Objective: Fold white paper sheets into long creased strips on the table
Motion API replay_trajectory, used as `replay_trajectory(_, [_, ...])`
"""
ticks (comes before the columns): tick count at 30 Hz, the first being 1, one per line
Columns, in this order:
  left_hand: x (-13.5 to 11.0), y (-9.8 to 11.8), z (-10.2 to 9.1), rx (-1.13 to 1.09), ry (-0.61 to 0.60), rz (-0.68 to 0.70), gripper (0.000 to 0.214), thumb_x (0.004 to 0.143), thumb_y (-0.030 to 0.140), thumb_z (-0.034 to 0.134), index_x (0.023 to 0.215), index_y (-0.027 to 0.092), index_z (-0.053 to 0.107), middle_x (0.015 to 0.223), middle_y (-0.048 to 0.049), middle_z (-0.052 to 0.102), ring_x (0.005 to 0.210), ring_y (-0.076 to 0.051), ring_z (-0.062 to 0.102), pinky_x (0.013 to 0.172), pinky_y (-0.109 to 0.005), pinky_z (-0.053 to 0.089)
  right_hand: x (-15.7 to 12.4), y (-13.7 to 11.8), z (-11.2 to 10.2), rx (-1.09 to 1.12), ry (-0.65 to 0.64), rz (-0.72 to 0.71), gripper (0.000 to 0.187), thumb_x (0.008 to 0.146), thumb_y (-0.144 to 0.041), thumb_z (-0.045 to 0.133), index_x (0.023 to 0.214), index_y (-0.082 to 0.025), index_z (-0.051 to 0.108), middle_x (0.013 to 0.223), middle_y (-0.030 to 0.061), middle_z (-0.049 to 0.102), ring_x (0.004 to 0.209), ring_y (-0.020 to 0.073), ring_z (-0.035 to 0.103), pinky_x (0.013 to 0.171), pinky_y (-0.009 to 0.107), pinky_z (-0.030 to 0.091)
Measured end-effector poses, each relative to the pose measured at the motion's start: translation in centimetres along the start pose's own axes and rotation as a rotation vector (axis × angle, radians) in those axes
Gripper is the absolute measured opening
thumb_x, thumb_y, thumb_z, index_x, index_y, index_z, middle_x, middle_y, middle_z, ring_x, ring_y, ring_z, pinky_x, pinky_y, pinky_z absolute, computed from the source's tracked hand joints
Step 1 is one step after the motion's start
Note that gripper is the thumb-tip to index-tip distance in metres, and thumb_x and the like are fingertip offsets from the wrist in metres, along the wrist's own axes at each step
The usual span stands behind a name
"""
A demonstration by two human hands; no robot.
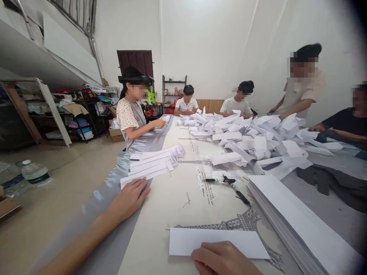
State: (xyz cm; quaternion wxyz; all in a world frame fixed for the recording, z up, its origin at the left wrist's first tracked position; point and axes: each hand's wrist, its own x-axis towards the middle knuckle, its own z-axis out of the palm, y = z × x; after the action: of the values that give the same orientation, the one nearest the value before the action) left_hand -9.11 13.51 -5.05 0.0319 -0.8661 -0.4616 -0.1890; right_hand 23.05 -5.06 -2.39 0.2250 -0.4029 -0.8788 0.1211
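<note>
My left hand (pixel 133 198) lies palm down at the table's left side, fingers stretched out and touching the near end of a row of folded white paper strips (pixel 153 168). Those strips overlap one another, with small folded tabs at their right ends. In front of me, a flat white paper strip (pixel 215 241) lies across the Eiffel Tower print of the table cover. My right hand (pixel 225 259) is closed at its lower edge, fingers curled over the paper; the thumb is mostly hidden. To the right rests a thick stack of white paper (pixel 298 217).
Two crossed pens (pixel 226 181) lie beyond the paper strip. A large heap of folded white papers (pixel 252 133) covers the far right of the table (pixel 160 202). Several people sit or stand around it. Water bottles (pixel 34 172) stand on the floor at left.
</note>
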Motion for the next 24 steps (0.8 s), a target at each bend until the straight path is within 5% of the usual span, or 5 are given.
replay_trajectory(10, [5.2, -0.2, 2.6, -0.129, -0.069, -0.095, 0.057, 0.104, 0.052, 0.035, 0.144, 0.015, 0.054, 0.158, -0.0174, 0.048, 0.149, -0.033, 0.041, 0.121, -0.052, 0.03, -0.4, -0.4, -0.2, -0.014, -0.061, 0.016, 0.022, 0.101, -0.016, 0.047, 0.094, -0.021, 0.067, 0.076, 0.0013, 0.064, 0.064, 0.0152, 0.061, 0.06, 0.026, 0.043])
replay_trajectory(14, [6.0, 1.0, 1.6, -0.221, -0.019, -0.073, 0.053, 0.105, 0.047, 0.035, 0.139, 0.014, 0.057, 0.157, -0.018, 0.048, 0.152, -0.032, 0.034, 0.124, -0.052, 0.023, -0.4, 0.1, -0.5, 0.016, 0.019, 0.023, 0.024, 0.093, -0.011, 0.057, 0.113, -0.022, 0.067, 0.104, 0.0082, 0.07, 0.093, 0.0221, 0.067, 0.081, 0.032, 0.055])
replay_trajectory(18, [2.8, 5.8, -1.1, -0.369, -0.059, -0.006, 0.046, 0.107, 0.049, 0.034, 0.123, 0.021, 0.067, 0.129, -0.012, 0.068, 0.12, -0.026, 0.063, 0.105, -0.036, 0.048, -0.7, 1.5, -0.9, -0.037, 0.058, 0.115, 0.062, 0.085, -0.009, 0.067, 0.143, -0.023, 0.052, 0.135, 0.0134, 0.063, 0.126, 0.0317, 0.058, 0.105, 0.049, 0.051])
replay_trajectory(20, [0.2, 8.8, -2.4, -0.574, -0.205, 0.023, 0.038, 0.104, 0.052, 0.047, 0.117, 0.024, 0.07, 0.111, -0.0073, 0.073, 0.097, -0.021, 0.067, 0.086, -0.028, 0.053, -0.8, 2.1, -1.0, -0.017, 0.04, 0.158, 0.06, 0.087, -0.01, 0.068, 0.143, -0.023, 0.052, 0.132, 0.0117, 0.065, 0.125, 0.0305, 0.059, 0.105, 0.048, 0.053])
replay_trajectory(24, [-3.5, 12.8, -3.3, -0.842, -0.387, -0.138, 0.032, 0.097, 0.05, 0.06, 0.113, 0.024, 0.07, 0.084, -0.0017, 0.063, 0.073, -0.017, 0.056, 0.066, -0.025, 0.044, -0.5, 2.3, -1.0, -0.004, 0.079, 0.175, 0.049, 0.091, -0.016, 0.07, 0.138, -0.022, 0.056, 0.131, 0.0112, 0.066, 0.123, 0.0294, 0.06, 0.104, 0.047, 0.054])
